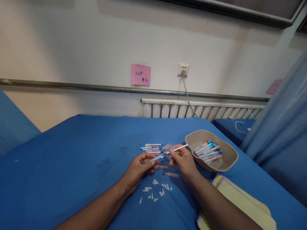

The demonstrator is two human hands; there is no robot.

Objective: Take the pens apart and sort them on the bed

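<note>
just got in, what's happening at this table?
A person works at a blue-covered table. The left hand holds a pale pen barrel; the right hand pinches a thin white refill. Beyond the hands lie loose pens, nearer the person small white pieces. A beige tray on the right holds coloured pens.

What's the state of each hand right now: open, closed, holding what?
Left hand: closed on a pale pen barrel.
Right hand: closed, pinching a thin white refill.
</note>
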